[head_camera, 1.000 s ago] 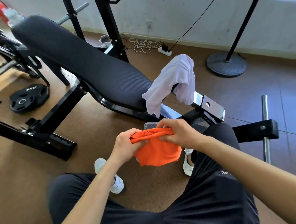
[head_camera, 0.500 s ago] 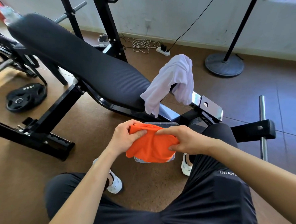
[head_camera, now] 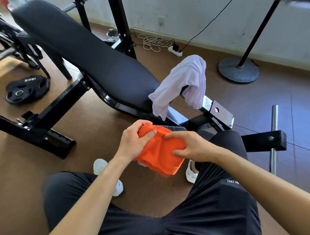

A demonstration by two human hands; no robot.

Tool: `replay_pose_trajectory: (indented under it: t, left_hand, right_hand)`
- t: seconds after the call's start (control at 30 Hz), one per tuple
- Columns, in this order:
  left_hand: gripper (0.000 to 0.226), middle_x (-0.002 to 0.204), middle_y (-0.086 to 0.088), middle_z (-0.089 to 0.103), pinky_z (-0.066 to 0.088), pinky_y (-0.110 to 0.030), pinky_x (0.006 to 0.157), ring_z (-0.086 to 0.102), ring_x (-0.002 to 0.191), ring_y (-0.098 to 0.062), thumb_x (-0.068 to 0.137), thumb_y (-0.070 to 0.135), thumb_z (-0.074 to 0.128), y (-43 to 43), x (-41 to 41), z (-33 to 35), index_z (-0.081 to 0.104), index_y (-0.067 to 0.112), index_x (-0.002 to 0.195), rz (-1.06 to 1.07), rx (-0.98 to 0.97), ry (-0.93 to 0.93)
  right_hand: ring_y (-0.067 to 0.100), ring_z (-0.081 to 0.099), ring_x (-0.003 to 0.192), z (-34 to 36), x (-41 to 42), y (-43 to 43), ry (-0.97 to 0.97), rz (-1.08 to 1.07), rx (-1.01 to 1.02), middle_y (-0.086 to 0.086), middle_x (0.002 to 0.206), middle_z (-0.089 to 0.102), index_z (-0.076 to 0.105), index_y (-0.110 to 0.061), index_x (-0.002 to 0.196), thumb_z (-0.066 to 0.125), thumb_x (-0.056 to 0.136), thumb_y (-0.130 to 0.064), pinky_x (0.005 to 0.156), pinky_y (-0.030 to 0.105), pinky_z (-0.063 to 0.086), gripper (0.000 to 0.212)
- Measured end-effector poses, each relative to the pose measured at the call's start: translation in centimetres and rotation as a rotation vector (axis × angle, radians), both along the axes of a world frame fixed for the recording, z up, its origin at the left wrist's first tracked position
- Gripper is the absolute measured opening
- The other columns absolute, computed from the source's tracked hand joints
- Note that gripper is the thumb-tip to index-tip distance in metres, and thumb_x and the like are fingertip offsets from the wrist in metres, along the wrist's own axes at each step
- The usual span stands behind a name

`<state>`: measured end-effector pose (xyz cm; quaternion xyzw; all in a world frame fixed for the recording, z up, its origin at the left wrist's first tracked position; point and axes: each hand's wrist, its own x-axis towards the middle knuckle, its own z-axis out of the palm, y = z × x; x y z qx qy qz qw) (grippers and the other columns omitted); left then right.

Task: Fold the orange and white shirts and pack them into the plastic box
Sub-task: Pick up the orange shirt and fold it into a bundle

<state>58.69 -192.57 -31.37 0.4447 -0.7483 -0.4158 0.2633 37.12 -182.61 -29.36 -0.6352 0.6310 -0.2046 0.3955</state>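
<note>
Your left grip [head_camera: 134,143] clasps the upper left edge of the orange shirt [head_camera: 159,153], thumb pressed on top and fingers curled round the cloth. Your right grip [head_camera: 191,147] grasps the shirt's right side, pinching it between thumb and fingers. The shirt is bunched into a rough fold between the two, its lower edge hanging loose between your knees. It is held over the plastic box [head_camera: 176,128], which sits on the floor between your white shoes [head_camera: 191,171]. Only the box's clear far rim shows past the cloth, and whether the shirt touches the box cannot be told.

Just beyond, the white shirt [head_camera: 181,83] hangs unfolded over the near end of the black padded table [head_camera: 93,57], its sleeves trailing down both sides. To the left, a black weight plate [head_camera: 27,90] lies flat on the floor beside the frame. By the far wall sit a white power strip [head_camera: 175,50] with coiled cable and the round base of a stand [head_camera: 238,70].
</note>
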Motion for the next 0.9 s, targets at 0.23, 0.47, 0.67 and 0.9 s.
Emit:
replay_pose_trajectory:
  t: [0.23, 0.47, 0.67, 0.9]
  left_hand:
    - [0.106, 0.139, 0.008, 0.055, 0.044, -0.033, 0.106, 0.054, 0.124, -0.012, 0.064, 0.031, 0.09, 1.9, 0.2, -0.1, 0.032, 0.034, 0.153, -0.211, -0.078, -0.132]
    - [0.085, 0.126, 0.006, 0.065, 0.051, -0.044, 0.099, 0.062, 0.116, -0.015, 0.076, 0.023, 0.079, 3.5, 0.5, -0.9, 0.038, 0.04, 0.148, -0.204, -0.164, -0.054]
    - [0.068, 0.116, 0.013, 0.072, 0.052, -0.042, 0.094, 0.065, 0.112, -0.011, 0.083, 0.021, 0.07, 4.0, -0.6, 0.2, 0.044, 0.036, 0.145, -0.273, -0.164, -0.024]
    - [0.083, 0.126, 0.017, 0.068, 0.051, -0.039, 0.101, 0.065, 0.115, -0.004, 0.073, 0.029, 0.077, 3.4, 0.3, 0.9, 0.041, 0.04, 0.147, -0.311, -0.16, -0.117]
  right_hand:
    - [0.019, 0.07, 0.092, -0.4, 0.7, 0.1, -0.264, -0.21, 0.103, -0.002, 0.121, 0.061, 0.058, -0.024, 0.135, 0.072, 0.084, -0.013, 0.058, 0.028, 0.059, 0.054]
    - [0.026, 0.072, 0.093, 1.3, 1.7, 0.5, -0.598, -0.439, 0.372, 0.01, 0.116, 0.068, 0.07, -0.022, 0.118, 0.065, 0.092, -0.05, 0.065, 0.04, 0.062, 0.039]
    - [0.026, 0.076, 0.09, 0.8, 2.4, 0.0, -0.566, -0.553, 0.466, 0.008, 0.102, 0.076, 0.07, -0.015, 0.113, 0.069, 0.08, -0.065, 0.065, 0.042, 0.062, 0.06]
    - [0.025, 0.069, 0.08, -0.4, 1.9, 0.2, -0.691, -0.572, 0.47, 0.009, 0.087, 0.067, 0.063, -0.015, 0.098, 0.072, 0.089, -0.022, 0.065, 0.037, 0.06, 0.014]
